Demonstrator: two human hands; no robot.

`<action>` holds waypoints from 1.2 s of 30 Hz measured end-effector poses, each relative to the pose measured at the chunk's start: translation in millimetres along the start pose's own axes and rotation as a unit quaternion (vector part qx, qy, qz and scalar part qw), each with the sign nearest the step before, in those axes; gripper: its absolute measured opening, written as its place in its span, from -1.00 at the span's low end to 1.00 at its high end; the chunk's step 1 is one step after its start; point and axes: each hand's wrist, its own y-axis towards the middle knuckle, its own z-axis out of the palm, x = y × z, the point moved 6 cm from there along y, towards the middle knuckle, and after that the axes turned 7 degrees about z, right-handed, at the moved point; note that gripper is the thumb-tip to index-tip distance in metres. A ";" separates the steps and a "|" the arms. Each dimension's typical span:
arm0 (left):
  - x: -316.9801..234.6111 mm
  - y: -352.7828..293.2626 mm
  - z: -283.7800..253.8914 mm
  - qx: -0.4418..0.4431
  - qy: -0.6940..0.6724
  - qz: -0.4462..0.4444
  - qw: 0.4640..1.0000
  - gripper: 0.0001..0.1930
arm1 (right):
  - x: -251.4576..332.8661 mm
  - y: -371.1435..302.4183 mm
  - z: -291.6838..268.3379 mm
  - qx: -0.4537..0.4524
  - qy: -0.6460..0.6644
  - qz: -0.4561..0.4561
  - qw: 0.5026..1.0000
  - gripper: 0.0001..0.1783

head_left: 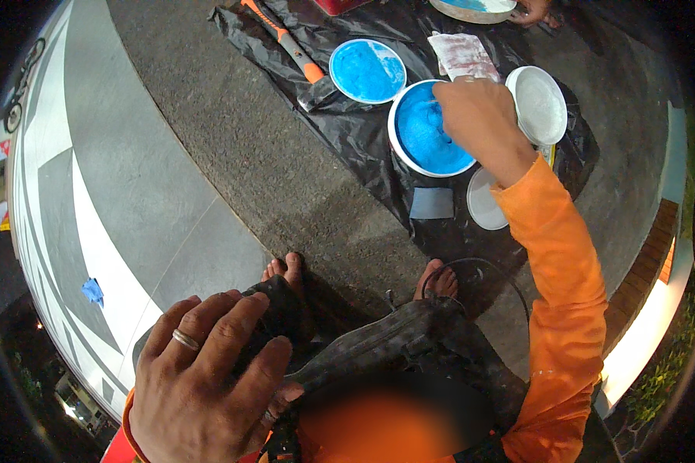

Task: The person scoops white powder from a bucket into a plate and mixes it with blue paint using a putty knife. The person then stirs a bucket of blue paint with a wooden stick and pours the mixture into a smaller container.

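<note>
My right hand (pixel 477 110), in an orange sleeve, reaches over the right rim of a round white tub (pixel 422 127) full of bright blue paste. Its fingers are closed and point down at the paste; what they hold, if anything, is hidden. Dents mark the paste beside the fingers. My left hand (pixel 208 370), with a ring on one finger, lies at my left knee, fingers stretched out and nothing in them. Just beyond the tub lies its blue-smeared lid (pixel 367 71). Right of my right hand stands a white tub of pale grey material (pixel 540 104).
A black plastic sheet (pixel 355 147) lies under the tubs. On it are a hammer (pixel 297 58) with an orange-black handle, a stained cloth (pixel 463 55), a grey-blue rectangular pad (pixel 432 204) and a white lid (pixel 485 202). Another person's hand (pixel 531 11) shows beside a bowl (pixel 475 9) at the far edge.
</note>
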 end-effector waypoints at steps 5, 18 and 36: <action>1.9 -1.6 -0.2 0.002 0.000 -0.006 1.000 -0.53 | -3.4 7.3 16.8 0.006 -0.020 0.009 1.000 -0.77; -1.7 -8.2 -1.6 -0.009 0.004 -0.011 1.000 -0.52 | -29.7 8.9 43.6 0.196 0.031 0.049 0.979 -0.83; -7.5 -3.3 -0.2 -0.013 0.004 -0.002 1.000 -0.53 | -53.6 -30.1 10.0 0.193 0.238 0.042 0.951 -0.80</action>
